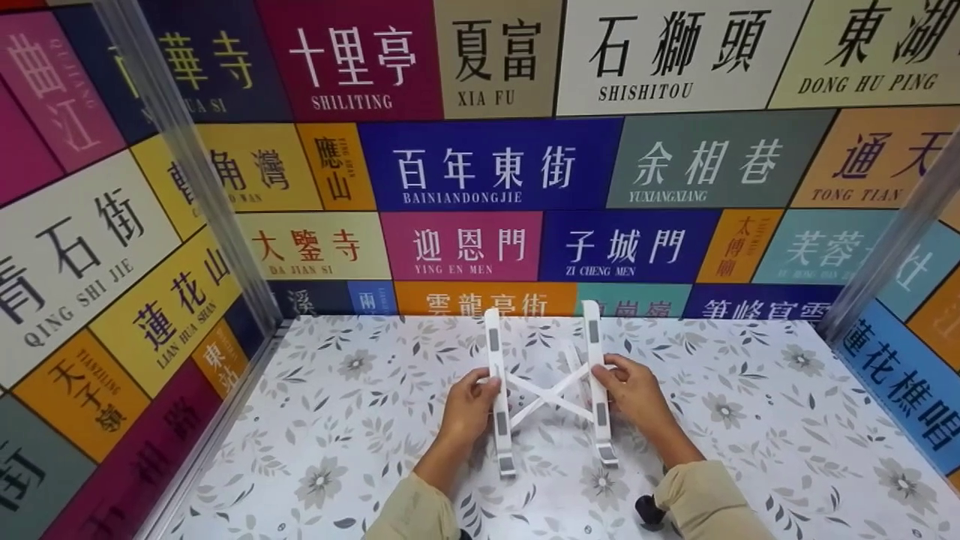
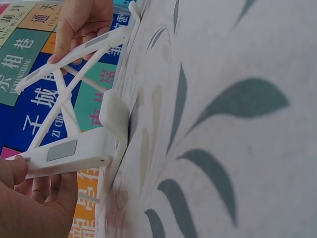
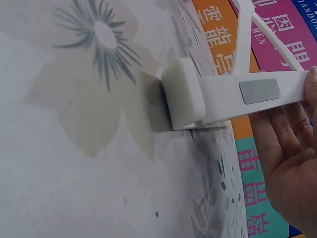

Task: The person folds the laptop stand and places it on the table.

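Observation:
A white folding laptop stand [image 1: 551, 394] with grey pads stands unfolded on the table, its two long side arms joined by crossed bars. My left hand [image 1: 471, 405] grips the left side arm [image 1: 496, 390], thumb on top and fingers underneath. On the other side, my right hand [image 1: 634, 390] pinches the right side arm [image 1: 598, 382] near where a crossbar meets it. In the left wrist view, the raised front lip [image 2: 115, 111] of the near arm shows close over the table. The right wrist view shows a grey pad [image 3: 260, 91] on the arm beside my fingers.
The table [image 1: 360, 427] has a white covering with grey leaves and flowers. Behind it stands a wall [image 1: 487, 165] of coloured panels with Chinese place names. Clear upright strips [image 1: 202, 172] edge the left and right corners. A small black object [image 1: 649, 511] shows at the right sleeve.

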The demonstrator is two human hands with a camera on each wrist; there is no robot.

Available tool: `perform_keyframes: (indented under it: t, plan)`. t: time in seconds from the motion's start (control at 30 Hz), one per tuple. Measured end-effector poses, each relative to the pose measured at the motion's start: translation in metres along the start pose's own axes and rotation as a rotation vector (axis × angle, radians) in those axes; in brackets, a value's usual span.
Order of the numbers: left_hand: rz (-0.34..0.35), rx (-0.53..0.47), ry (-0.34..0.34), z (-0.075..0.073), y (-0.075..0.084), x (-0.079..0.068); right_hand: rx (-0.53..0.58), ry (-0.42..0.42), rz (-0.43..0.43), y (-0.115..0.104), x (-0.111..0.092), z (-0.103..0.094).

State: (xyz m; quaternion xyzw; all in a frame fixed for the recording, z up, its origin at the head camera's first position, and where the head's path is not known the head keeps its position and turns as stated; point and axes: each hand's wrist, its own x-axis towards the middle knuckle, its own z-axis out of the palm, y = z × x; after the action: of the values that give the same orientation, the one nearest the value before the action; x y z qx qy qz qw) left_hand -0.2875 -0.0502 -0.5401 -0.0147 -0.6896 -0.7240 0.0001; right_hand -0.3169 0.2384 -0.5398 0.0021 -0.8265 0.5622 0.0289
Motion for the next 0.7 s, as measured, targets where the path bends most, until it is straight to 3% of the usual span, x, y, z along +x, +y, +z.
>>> perform_keyframes:
  t: [0.3,0.5,0.7]
  plan:
    - [-0.05,0.036,-0.041,-0.001,0.005,0.002,-0.033,0.017,-0.004,0.002,-0.01,-0.003]
    - [-0.043,0.058,-0.065,0.0,0.006,0.004,-0.065,0.02,-0.003,-0.001,-0.021,-0.006]
    - [-0.045,0.031,-0.104,0.002,0.005,-0.001,-0.005,-0.016,0.026,-0.001,-0.037,-0.011]
